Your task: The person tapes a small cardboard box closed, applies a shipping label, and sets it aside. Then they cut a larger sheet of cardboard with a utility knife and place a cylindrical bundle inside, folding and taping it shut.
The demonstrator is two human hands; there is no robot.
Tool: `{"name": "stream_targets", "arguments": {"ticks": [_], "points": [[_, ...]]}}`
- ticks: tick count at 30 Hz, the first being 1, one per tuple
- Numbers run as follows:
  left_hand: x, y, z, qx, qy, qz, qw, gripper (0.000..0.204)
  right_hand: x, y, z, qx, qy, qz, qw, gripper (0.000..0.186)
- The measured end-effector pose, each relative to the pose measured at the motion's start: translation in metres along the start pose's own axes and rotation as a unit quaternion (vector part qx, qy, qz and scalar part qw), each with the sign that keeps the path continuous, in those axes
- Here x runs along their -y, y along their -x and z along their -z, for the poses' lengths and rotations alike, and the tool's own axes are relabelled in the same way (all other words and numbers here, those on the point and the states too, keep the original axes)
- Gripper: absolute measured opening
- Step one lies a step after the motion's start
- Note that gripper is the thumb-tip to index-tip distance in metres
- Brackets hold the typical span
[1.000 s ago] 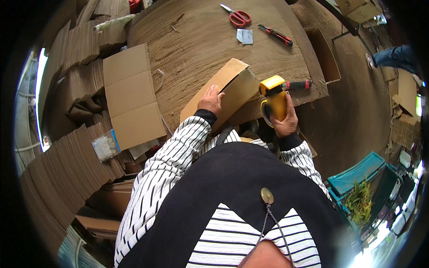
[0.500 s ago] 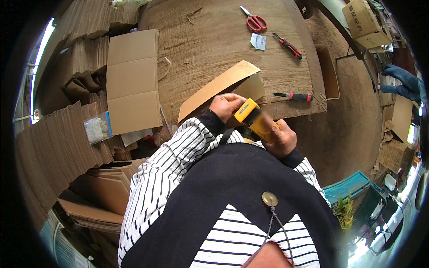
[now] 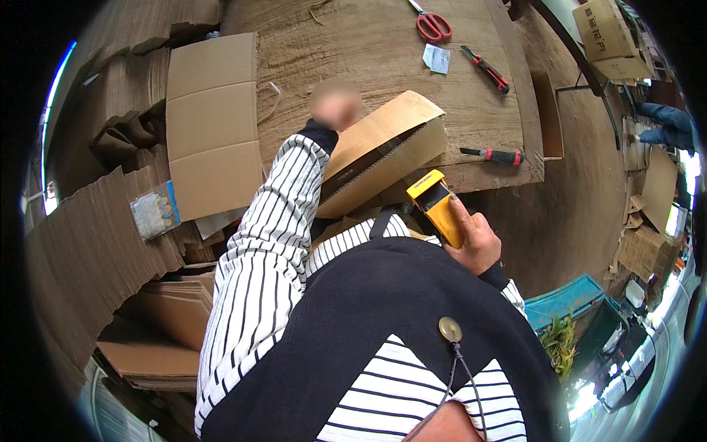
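My right hand [image 3: 475, 243] is closed around a yellow handheld tool [image 3: 443, 214], a blocky one with a dark recess and a wider head; its exact kind I cannot make out. The thumb lies along the tool's side. A long, narrow cardboard box [image 3: 412, 158] lies tilted at the near edge of the table, in front of my body, with a dark gap along its lifted top. My left hand [image 3: 336, 107] is over the table just beyond the box's left part. Its fingers are smeared, so whether they touch the cardboard is unclear.
Red-handled scissors [image 3: 433, 26], a small white paper [image 3: 436, 59] and two red-black utility knives [image 3: 486, 70] lie on the wooden table [image 3: 390, 66]. A flat cardboard sheet [image 3: 213, 125] and stacked cardboard [image 3: 96, 236] stand at left. A person's blue sleeve [image 3: 666, 121] shows at right.
My left hand has left the yellow tool and moved up and left, beyond the box. My right hand has shifted slightly right and down with the tool. More of the box now shows.
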State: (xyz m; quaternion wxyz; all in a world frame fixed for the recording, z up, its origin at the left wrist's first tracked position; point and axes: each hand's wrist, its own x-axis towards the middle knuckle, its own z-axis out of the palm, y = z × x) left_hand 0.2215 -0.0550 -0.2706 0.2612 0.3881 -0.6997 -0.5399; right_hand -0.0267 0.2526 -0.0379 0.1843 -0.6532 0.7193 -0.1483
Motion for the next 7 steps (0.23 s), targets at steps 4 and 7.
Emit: {"name": "stream_targets", "arguments": {"ticks": [4,7], "points": [[0.016,-0.014,0.017,0.143,0.254,0.018,0.957,0.014,0.008,-0.004,-0.001,-0.001,-0.009,-0.019,1.000,0.087],[0.041,-0.015,0.010,0.055,0.257,-0.005,0.965,0.018,0.014,-0.007,-0.003,0.025,0.004,-0.036,0.999,0.085]]}}
